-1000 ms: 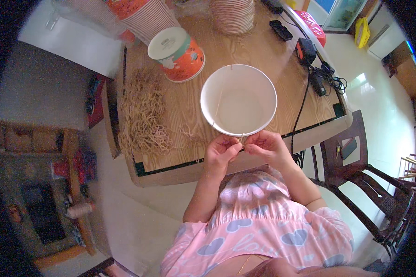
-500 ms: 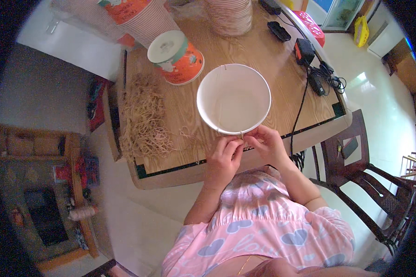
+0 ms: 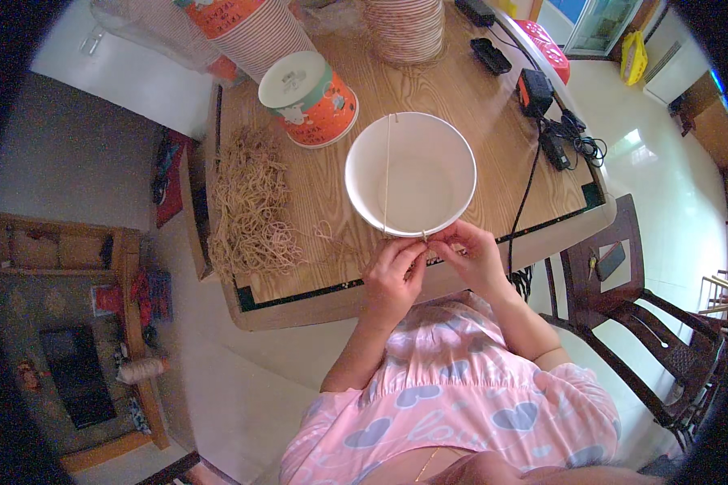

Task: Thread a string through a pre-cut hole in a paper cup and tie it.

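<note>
A white-lined paper bucket (image 3: 437, 174) stands mouth up at the table's near edge. A thin tan string (image 3: 387, 174) runs across its opening from the far rim to the near rim. My left hand (image 3: 392, 275) is at the near rim, its thumb and fingers pinched on the string. Close beside it, my right hand (image 3: 471, 257) pinches at the same spot, where a short end of string stands up at the rim. The exact piece between the fingertips is mostly hidden. A heap of tan strings (image 3: 251, 218) lies left of the bucket.
An orange and green paper bucket (image 3: 319, 117) stands upside down behind the heap. Stacked buckets (image 3: 255, 40) and another tall stack (image 3: 404, 32) rise at the back. A black-orange device (image 3: 534, 90) with cables lies right. A dark chair (image 3: 598, 267) stands beside the table.
The string across the bucket's mouth now shows as a plainer, straighter line. My hands have hardly shifted and keep their pinch at the near rim.
</note>
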A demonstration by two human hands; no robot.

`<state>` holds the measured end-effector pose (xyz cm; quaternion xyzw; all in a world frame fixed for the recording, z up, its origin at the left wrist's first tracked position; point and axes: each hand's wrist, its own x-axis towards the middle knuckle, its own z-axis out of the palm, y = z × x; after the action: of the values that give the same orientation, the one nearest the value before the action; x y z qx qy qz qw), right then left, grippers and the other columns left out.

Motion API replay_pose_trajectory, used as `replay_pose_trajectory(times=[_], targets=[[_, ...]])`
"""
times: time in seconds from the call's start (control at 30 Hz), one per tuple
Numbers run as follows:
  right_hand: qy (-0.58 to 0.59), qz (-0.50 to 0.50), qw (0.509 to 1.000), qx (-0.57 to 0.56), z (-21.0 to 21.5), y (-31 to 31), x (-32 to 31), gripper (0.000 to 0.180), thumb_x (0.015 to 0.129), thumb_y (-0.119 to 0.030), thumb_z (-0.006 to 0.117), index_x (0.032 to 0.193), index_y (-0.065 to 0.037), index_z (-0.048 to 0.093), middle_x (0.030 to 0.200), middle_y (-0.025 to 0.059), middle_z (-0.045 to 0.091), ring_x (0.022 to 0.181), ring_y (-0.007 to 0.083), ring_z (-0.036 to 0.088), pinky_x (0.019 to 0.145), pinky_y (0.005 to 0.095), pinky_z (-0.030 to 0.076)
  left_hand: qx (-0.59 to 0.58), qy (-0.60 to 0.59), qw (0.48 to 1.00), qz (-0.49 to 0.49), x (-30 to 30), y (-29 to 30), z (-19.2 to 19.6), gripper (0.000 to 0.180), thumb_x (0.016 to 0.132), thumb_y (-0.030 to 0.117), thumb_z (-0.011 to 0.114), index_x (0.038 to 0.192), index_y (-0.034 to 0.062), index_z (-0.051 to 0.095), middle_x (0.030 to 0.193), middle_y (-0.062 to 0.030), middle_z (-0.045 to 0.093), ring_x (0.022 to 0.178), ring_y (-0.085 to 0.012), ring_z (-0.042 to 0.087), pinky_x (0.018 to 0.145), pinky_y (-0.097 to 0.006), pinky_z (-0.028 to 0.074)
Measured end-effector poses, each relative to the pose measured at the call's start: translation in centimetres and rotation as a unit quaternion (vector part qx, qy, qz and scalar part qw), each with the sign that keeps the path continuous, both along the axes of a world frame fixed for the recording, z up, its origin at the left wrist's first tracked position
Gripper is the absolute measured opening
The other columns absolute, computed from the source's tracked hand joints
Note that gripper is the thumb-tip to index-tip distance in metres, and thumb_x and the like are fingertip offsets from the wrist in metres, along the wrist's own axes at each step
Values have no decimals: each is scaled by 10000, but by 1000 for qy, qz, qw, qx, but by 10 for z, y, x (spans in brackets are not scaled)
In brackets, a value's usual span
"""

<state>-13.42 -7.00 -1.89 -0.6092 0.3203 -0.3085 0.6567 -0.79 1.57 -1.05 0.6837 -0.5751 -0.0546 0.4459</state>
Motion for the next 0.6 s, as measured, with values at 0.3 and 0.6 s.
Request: replay_pose_trajectory(times=[0.3, 0.6], targets=[[45, -6, 997, -65, 10, 1, 0, 92, 786, 5, 596, 877, 9, 598, 799, 21, 624, 764, 82, 581, 694, 226, 469, 25, 152, 988, 16, 2, -5, 3, 144, 772, 36, 641, 914, 10, 634, 825, -133, 645, 693, -234, 638, 612, -306, 503], [63, -11, 988, -138, 16, 1, -1, 148, 773, 21, 613, 919, 6, 593, 855, 72, 620, 783, 136, 610, 661, 268, 512, 104, 186, 977, 17, 2, -4, 19, 130, 774, 54, 642, 894, 2, 633, 781, -108, 656, 657, -184, 628, 609, -296, 490]])
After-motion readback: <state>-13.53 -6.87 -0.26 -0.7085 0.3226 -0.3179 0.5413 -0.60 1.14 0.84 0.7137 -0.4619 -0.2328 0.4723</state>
